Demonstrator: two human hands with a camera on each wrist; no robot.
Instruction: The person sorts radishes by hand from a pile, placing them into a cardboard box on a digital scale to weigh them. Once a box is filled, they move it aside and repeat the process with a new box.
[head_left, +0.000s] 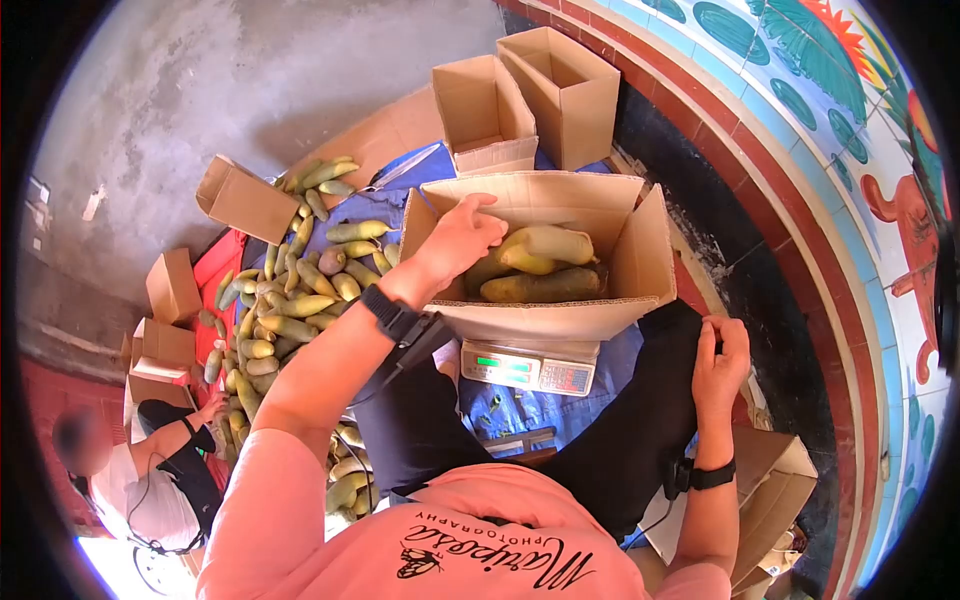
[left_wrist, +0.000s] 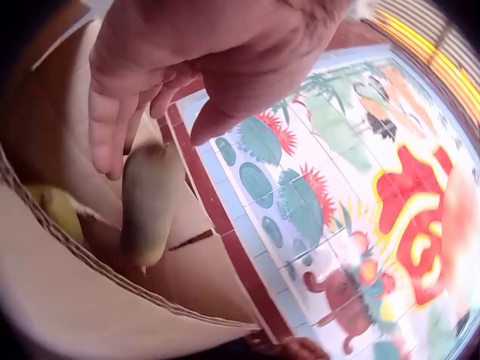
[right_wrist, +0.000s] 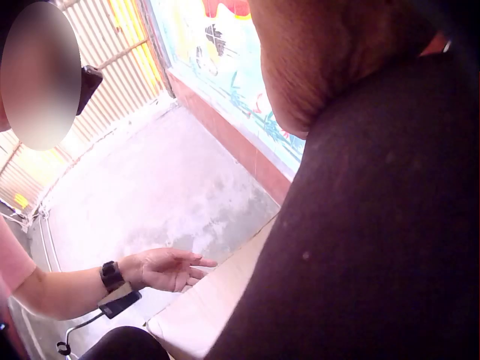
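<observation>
An open cardboard box stands on a digital scale between the person's knees. Inside lie several green radishes. The left hand hovers over the box's left side, fingers extended. In the left wrist view, that hand has its fingertips close to the upper end of one radish, with the thumb apart from it. The right hand rests on the right knee, fingers loosely bent and holding nothing. In the right wrist view, the dark trouser leg covers much of the scene.
A large heap of green radishes spreads over a blue sheet on the left. Two tall open boxes stand behind the scale, with smaller boxes beyond the heap. Another person sits at far left. A painted tile wall curves along the right.
</observation>
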